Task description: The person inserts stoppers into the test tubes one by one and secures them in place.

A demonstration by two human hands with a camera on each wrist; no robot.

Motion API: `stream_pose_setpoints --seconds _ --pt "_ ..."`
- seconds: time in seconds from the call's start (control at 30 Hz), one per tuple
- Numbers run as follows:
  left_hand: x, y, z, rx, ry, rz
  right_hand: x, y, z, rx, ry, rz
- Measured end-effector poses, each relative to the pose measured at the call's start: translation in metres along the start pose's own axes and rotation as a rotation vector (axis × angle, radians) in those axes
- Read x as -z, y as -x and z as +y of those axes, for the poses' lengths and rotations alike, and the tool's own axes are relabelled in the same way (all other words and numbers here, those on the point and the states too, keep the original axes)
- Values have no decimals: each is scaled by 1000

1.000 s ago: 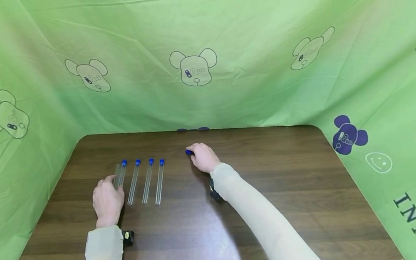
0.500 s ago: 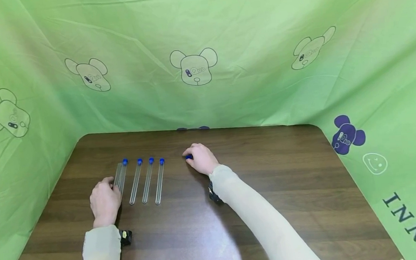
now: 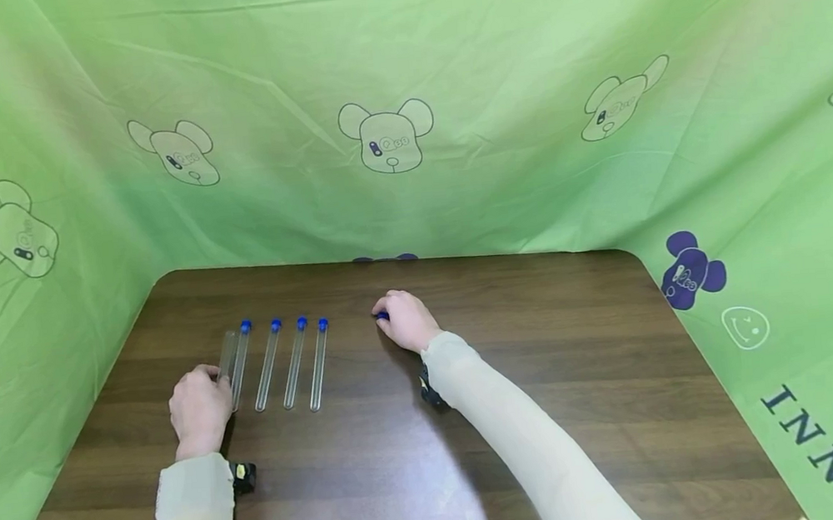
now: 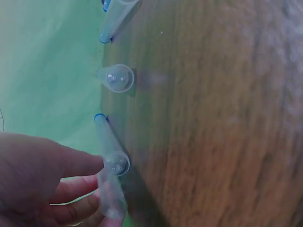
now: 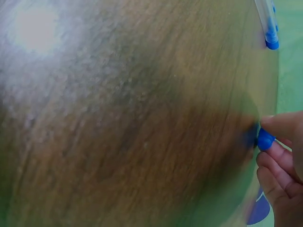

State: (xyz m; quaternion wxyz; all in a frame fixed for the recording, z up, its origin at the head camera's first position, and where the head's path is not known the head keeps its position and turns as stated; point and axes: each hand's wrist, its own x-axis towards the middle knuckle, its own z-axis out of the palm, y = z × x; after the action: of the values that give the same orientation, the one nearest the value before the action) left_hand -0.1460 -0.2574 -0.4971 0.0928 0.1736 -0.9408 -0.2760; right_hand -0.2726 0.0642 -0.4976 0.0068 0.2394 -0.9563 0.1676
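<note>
My left hand [image 3: 200, 406] pinches a clear uncapped test tube [image 3: 228, 352] at the left end of a row. In the left wrist view, the thumb and fingers are around that tube [image 4: 112, 201]. Right beside it lies a blue-capped test tube [image 3: 241, 367], its rounded bottom close to the fingertips. Several more capped test tubes [image 3: 295, 368] lie roughly parallel to the right, caps pointing away from me. Farther right, my right hand [image 3: 409, 321] holds a small blue cap [image 5: 265, 139] between thumb and fingers, at or just above the table; its far side is hidden.
A brown wood-grain table [image 3: 545, 348] carries everything. Green cloth [image 3: 396, 203] with bear-head prints hangs along its back and both sides. Glare shows on the near middle of the tabletop. A black wrist camera [image 3: 244, 477] sits on each sleeve.
My left hand has moved left and a little toward me, with the uncapped tube drawn slightly apart from the capped ones. The blue cap in my right hand has come slightly nearer.
</note>
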Motion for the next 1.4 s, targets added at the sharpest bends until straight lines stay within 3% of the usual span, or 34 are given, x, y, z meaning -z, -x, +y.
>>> stream_pose_setpoints --seconds 0.5,0.87,1.1,1.4 --pt "-2 -2 12 -92 88 148 -1 3 13 -13 -72 83" --pt "-8 -2 36 -153 110 140 8 7 20 -61 -150 111" --pt "-19 -2 50 -189 126 93 12 8 24 -113 -222 134" --pt "-28 -1 62 -263 161 107 18 11 27 -140 -299 135"
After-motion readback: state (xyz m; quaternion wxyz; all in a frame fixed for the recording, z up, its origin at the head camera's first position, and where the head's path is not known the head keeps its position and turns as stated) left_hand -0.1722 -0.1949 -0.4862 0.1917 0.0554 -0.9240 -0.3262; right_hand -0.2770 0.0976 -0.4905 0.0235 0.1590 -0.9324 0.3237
